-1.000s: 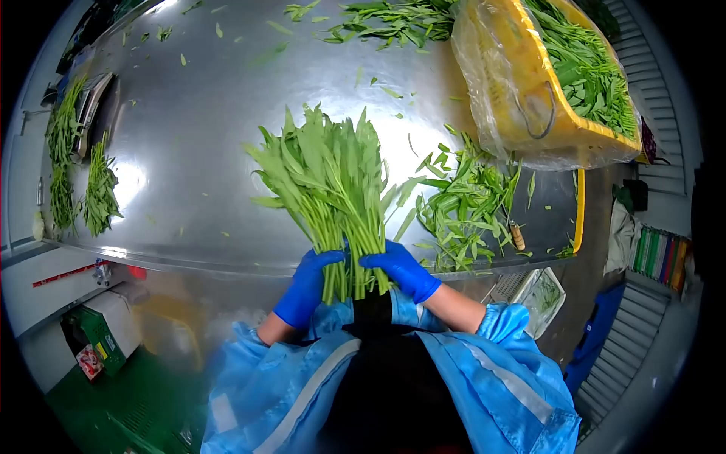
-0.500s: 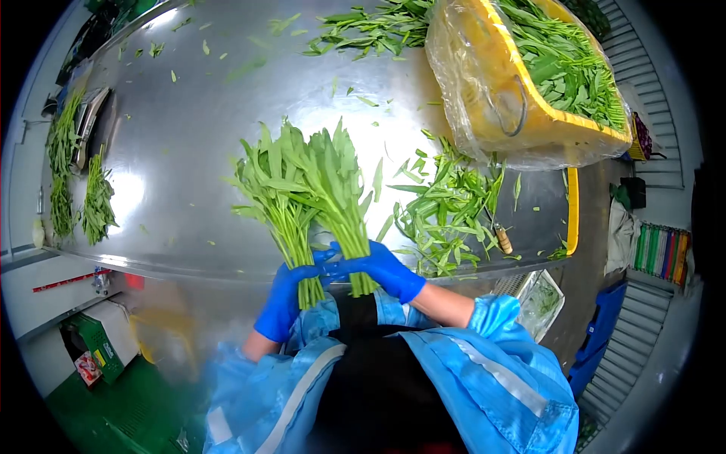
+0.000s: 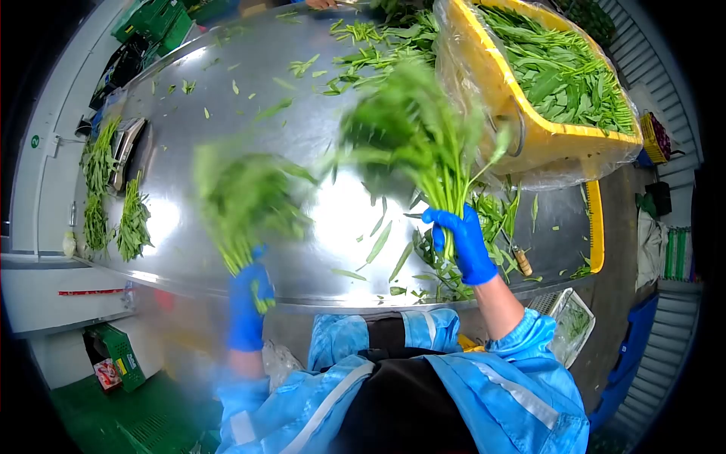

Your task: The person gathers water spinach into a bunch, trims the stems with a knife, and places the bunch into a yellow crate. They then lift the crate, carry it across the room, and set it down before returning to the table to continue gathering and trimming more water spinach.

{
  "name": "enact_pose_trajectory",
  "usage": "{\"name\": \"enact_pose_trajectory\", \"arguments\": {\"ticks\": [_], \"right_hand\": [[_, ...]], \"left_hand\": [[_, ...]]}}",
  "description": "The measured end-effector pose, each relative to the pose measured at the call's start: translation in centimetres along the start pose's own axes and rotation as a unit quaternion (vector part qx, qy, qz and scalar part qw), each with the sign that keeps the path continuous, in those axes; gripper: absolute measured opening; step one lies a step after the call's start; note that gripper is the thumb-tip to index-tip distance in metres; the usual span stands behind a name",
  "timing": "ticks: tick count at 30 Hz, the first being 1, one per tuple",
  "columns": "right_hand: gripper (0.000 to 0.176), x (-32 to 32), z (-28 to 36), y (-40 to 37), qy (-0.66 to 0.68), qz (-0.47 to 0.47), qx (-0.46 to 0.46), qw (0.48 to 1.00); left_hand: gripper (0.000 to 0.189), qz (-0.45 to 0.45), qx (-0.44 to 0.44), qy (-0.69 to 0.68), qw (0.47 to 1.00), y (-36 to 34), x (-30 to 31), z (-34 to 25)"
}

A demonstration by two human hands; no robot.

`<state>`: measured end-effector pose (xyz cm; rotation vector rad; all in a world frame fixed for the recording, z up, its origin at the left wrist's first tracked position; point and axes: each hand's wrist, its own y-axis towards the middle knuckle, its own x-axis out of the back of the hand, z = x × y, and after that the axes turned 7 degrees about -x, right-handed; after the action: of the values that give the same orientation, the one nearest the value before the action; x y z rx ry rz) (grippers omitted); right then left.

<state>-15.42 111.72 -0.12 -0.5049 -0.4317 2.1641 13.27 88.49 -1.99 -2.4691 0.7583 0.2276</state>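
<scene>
My left hand [image 3: 248, 299], in a blue glove, is closed round the stems of a bunch of leafy greens [image 3: 246, 204] over the table's front edge. Its leaves are smeared by motion. My right hand [image 3: 466, 242], gloved in blue too, grips a second bunch of leafy greens [image 3: 423, 136] upright by its stems, its leaf tops blurred. Beneath and beside the right hand lie loose leaves and stems [image 3: 431, 268] on the metal table [image 3: 302, 257]. Close by on the right rests a knife with a wooden handle [image 3: 522, 262], its blade partly covered by greens.
A yellow crate [image 3: 560, 125] lined with clear plastic and full of greens stands tilted at the back right. More greens [image 3: 386, 60] lie beside it. Bunches [image 3: 134, 219] sit near a scale-like device [image 3: 126, 151] at the left. Another person's hand [image 3: 321, 4] shows at the far edge.
My hands have moved apart, each carrying its bunch: the left toward the left, the right up and to the right. The camera view has shifted slightly. Another person's hand has appeared at the top.
</scene>
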Motion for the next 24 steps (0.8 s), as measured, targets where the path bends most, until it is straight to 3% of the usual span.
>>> {"name": "enact_pose_trajectory", "arguments": {"ticks": [2, 3, 4, 7, 9, 10, 11, 12, 13, 14, 15, 18, 22, 24], "right_hand": [[0.021, 0.5, -1.9, 2.3, 0.085, 0.015, -0.105, 0.991], [0.024, 0.8, -3.4, 3.8, 0.157, 0.043, -0.169, 0.972], [0.027, -0.5, -2.3, 3.2, 0.087, 0.06, -0.176, 0.979], [0.036, -2.7, -2.4, 2.7, 0.258, 0.165, -0.092, 0.947], [0.04, -4.9, -2.8, 2.3, 0.185, 0.09, -0.081, 0.975], [0.025, -5.3, -4.6, 2.4, 0.131, 0.104, -0.07, 0.983], [0.024, -5.4, -8.4, 3.8, 0.082, 0.134, -0.079, 0.984], [0.024, -6.1, -10.2, 4.0, 0.039, 0.156, -0.152, 0.975], [0.024, -5.6, -14.8, 5.1, 0.047, 0.223, -0.168, 0.959], [0.024, -5.7, -14.4, 4.2, 0.056, 0.228, -0.215, 0.948], [0.024, -5.8, -13.5, 3.5, 0.066, 0.233, -0.261, 0.935], [0.027, -5.7, -13.2, 3.0, 0.043, 0.24, -0.27, 0.932], [0.041, -6.6, -13.0, 2.7, -0.062, 0.167, -0.131, 0.975], [0.046, -5.8, -13.4, 3.7, -0.215, 0.177, -0.051, 0.959]], "left_hand": [[0.05, -0.127, -0.044, -0.089, 0.987, 1.7, -1.2, 1.5], [0.05, -0.082, -0.038, -0.113, 0.989, 2.4, -1.5, 2.0], [0.049, -0.034, -0.035, -0.14, 0.989, 3.5, -2.2, 2.4], [0.047, 0.074, -0.034, -0.246, 0.966, 3.3, -5.6, 3.2], [0.044, 0.109, -0.022, -0.268, 0.957, 3.5, -6.9, 5.1], [0.043, 0.089, -0.004, -0.248, 0.965, 3.5, -7.7, 6.6], [0.042, 0.07, 0.016, -0.226, 0.971, 3.5, -8.5, 8.2], [0.039, 0.077, 0.088, -0.261, 0.958, 3.7, -9.0, 10.3], [0.035, 0.083, 0.158, -0.294, 0.939, 4.0, -8.9, 12.5], [0.027, 0.121, 0.195, -0.303, 0.925, 4.8, -7.6, 14.4], [0.026, 0.111, 0.189, -0.277, 0.936, 4.6, -7.6, 14.2], [0.024, 0.077, 0.185, -0.24, 0.95, 3.2, -7.8, 13.3], [0.028, 0.063, 0.153, -0.219, 0.962, 3.9, -7.5, 14.3], [0.031, 0.048, 0.131, -0.278, 0.95, 4.1, -7.8, 15.6]]}}
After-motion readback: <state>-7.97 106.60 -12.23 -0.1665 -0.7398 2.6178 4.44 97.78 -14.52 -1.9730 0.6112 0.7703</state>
